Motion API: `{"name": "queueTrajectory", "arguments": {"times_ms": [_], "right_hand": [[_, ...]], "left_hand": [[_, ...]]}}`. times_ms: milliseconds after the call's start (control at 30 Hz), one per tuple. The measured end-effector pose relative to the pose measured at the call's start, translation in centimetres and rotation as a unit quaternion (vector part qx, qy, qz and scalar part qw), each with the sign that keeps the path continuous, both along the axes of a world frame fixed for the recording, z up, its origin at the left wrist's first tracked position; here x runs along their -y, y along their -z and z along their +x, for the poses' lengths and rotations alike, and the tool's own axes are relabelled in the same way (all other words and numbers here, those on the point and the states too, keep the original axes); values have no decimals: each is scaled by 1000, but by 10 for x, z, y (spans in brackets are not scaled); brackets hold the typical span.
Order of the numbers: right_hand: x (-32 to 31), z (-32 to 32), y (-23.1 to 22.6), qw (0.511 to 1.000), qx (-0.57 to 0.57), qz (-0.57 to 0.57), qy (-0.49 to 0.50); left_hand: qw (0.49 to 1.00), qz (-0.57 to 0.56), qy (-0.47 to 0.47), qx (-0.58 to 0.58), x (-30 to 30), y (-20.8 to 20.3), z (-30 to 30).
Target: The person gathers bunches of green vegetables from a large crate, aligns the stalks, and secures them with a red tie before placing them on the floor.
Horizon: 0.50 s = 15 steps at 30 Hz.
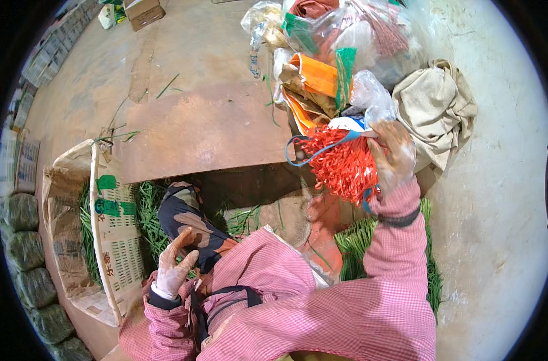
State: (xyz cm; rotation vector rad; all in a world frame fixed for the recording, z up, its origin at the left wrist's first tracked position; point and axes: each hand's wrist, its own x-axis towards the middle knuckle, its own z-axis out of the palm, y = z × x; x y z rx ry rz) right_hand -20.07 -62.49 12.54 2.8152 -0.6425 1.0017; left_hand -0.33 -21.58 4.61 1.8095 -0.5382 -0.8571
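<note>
My right hand (395, 153), in a thin pale glove, reaches forward to a bundle of thin red plastic ties (346, 165). Its bent fingers and thumb close on the bundle's right edge; just how many ties they pinch is hidden. A blue strap (325, 151) loops around the bundle. My left hand (176, 265), gloved too, hovers over my lap beside my dark patterned trouser leg (193, 219), fingers apart and holding nothing. Green leafy stalks (150, 210) lie to its left, and more cut green stalks (355, 240) stand below my right forearm.
A brown board (208, 126) spans in front of my knees. At left stands a white plastic crate (114, 234) with greens beside it. Plastic bags (370, 42) and a beige cloth (436, 108) pile up ahead on the right. Wrapped green bundles (30, 249) line the far left.
</note>
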Motion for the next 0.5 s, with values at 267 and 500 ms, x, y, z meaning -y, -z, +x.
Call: {"name": "queueTrajectory", "arguments": {"times_ms": [267,500], "right_hand": [[5,-55,9,924,138,346,87],[-51,-152,180,614,-40,772,159]], "left_hand": [[985,-35,-160,-62,-56,17,12],[983,34,-178,0,-82,27,12]]}}
